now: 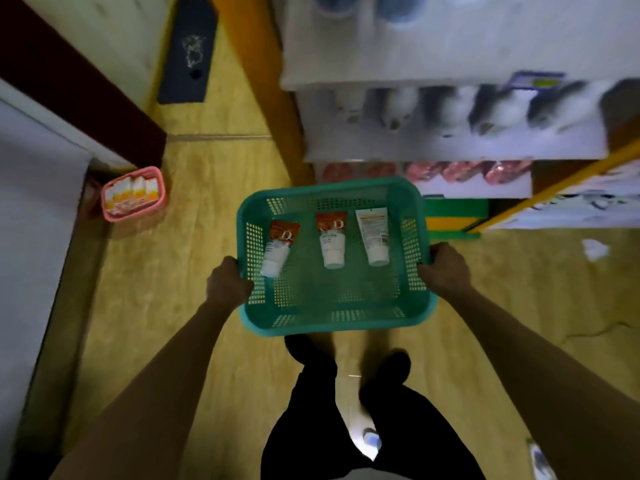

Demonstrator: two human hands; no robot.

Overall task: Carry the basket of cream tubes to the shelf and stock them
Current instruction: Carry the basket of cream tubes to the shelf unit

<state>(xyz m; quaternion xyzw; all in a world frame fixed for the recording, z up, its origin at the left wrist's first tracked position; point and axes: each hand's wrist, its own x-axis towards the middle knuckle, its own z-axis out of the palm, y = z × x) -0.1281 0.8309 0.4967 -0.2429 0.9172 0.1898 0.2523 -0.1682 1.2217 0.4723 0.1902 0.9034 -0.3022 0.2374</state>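
I hold a green perforated plastic basket (332, 317) level in front of me, above the wooden floor. My left hand (227, 284) grips its left rim and my right hand (445, 268) grips its right rim. Three cream tubes lie flat inside it: a red-and-white tube (278, 249) at the left, tilted; a second red-and-white tube (331, 240) in the middle; a white tube (373, 235) at the right. The white shelf unit (450, 147) rises just beyond the basket, its tiers stocked with blurred bottles and pink packs.
A pink basket (133, 195) with orange-and-white packs sits on the floor at the left, beside a white cabinet (34, 202). A dark mat (188, 50) lies further back. A second yellow-framed shelf (588, 192) stands at the right. Crumpled paper (594, 249) lies on the floor.
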